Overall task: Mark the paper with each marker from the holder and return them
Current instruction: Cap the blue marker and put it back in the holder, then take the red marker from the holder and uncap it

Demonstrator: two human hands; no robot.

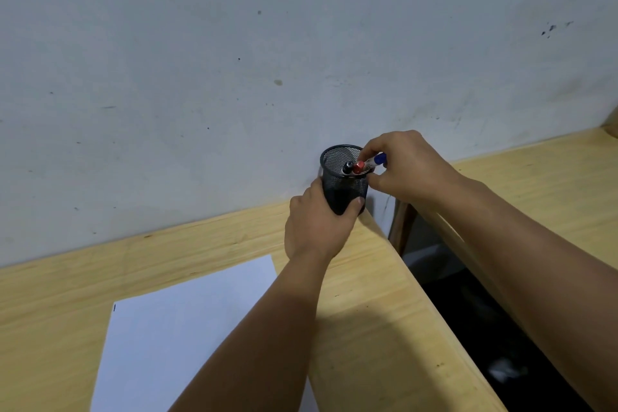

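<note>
A black mesh holder (pixel 338 160) stands at the far right corner of the wooden table, against the wall. My left hand (pixel 317 224) is wrapped around its lower half. Inside it lean a black-capped marker (pixel 347 166) and a red-capped marker (pixel 358 167). My right hand (pixel 406 167) reaches over the rim, its fingers pinched on a blue-capped marker (pixel 379 159) that lies across the holder's right edge. A white sheet of paper (pixel 174 328) lies flat on the table in front of me, partly covered by my left forearm.
The wooden table (pixel 67 294) ends at a right edge near the holder; beyond it is a dark gap (pixel 468 311) and a second wooden surface (pixel 551 177) at the right. A pale wall (pixel 234 77) rises directly behind the holder.
</note>
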